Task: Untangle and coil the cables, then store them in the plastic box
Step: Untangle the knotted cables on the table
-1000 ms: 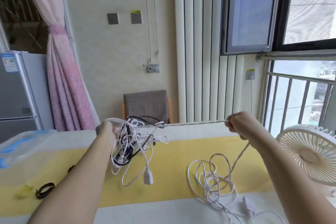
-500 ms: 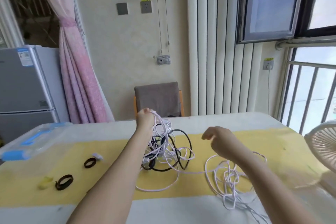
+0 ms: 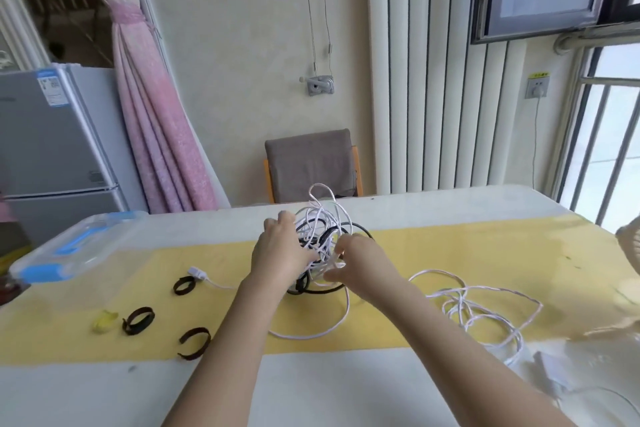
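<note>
Head view: the left hand (image 3: 280,253) has its grip closed into the tangle of white and black cables (image 3: 323,227) at table (image 3: 329,388) centre, fingers curled among the strands. The right hand (image 3: 360,263), at the tangle's 4 o'clock, pinches white strands. The lidded plastic box (image 3: 69,250) sits at 9 o'clock, contents unclear. A loose white cable (image 3: 479,308) lies at 4 o'clock. Half a second ago the right hand hovered apart, holding nothing.

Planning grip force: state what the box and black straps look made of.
Box: clear, glossy plastic, seemingly rigid; it is see-through with bright highlights. Straps: matte black, probably fabric hook-and-loop; no shine, they stand as curled bands.
</note>
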